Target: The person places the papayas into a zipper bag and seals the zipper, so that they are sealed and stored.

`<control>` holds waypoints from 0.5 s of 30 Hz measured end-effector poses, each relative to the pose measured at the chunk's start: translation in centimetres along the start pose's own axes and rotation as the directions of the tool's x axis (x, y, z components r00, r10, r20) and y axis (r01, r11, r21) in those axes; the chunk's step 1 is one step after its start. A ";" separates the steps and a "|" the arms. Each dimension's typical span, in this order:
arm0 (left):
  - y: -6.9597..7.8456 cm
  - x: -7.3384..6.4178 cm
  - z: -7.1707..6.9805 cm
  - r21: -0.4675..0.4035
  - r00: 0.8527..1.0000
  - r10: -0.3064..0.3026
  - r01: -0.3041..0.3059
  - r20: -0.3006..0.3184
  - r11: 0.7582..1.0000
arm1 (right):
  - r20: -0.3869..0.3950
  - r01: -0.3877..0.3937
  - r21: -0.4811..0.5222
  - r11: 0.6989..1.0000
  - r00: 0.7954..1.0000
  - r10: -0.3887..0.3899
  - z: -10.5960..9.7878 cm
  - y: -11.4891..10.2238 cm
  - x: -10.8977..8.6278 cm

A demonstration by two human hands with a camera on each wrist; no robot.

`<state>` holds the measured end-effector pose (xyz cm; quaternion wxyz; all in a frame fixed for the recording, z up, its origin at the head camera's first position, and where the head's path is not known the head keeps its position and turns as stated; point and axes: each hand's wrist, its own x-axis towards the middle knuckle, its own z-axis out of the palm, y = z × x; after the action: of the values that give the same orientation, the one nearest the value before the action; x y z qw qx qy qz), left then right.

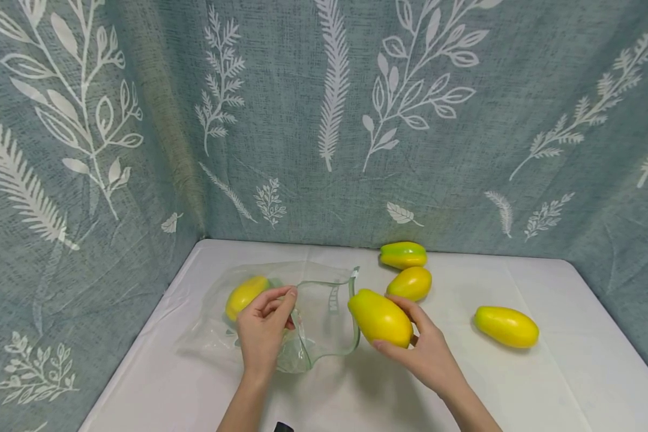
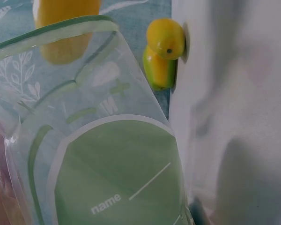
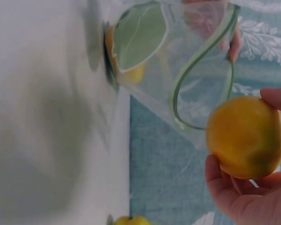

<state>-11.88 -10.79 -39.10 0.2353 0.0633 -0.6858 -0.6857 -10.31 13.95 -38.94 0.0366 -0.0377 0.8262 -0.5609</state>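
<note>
My left hand (image 1: 264, 324) pinches the near rim of a clear zip bag (image 1: 324, 318) with green edging, its mouth spread toward the right. Inside the bag's far-left end lies one yellow papaya (image 1: 245, 296), partly hidden by that hand. My right hand (image 1: 423, 345) grips another yellow papaya (image 1: 380, 318), thumb below and fingers behind, at the bag's mouth. From the right wrist, the held papaya (image 3: 246, 137) shows end-on, beside the green-edged opening. In the left wrist view, the bag's green name label (image 2: 122, 173) fills the middle, and little of the left hand shows.
On the white table (image 1: 572, 384), a green-and-yellow papaya (image 1: 403, 255) lies by the back edge with a yellow one (image 1: 410, 284) in front. A further papaya (image 1: 506, 327) lies to the right. A leaf-patterned teal cloth (image 1: 302, 150) hangs behind. A small black object (image 1: 283, 427) shows at the bottom edge.
</note>
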 end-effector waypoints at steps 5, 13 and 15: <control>1.1 -0.1 0.0 0.013 1.000 -0.002 0.002 -0.004 1.000 | 0.013 0.044 -0.042 0.998 0.999 -0.043 1.0 -0.7 0.5; 3.4 -0.2 0.1 0.029 1.000 0.013 -0.013 0.000 0.999 | 0.031 0.112 -0.075 0.991 0.993 -0.110 2.1 -2.0 1.5; 4.0 -0.2 0.1 0.036 0.999 0.031 -0.031 0.005 0.999 | 0.043 0.136 -0.086 0.987 0.990 -0.132 2.3 -2.3 1.7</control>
<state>-10.77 -10.38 -35.28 0.2433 0.0551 -0.6995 -0.6697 -11.70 10.79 -37.68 0.0124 -0.1051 0.8450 -0.5242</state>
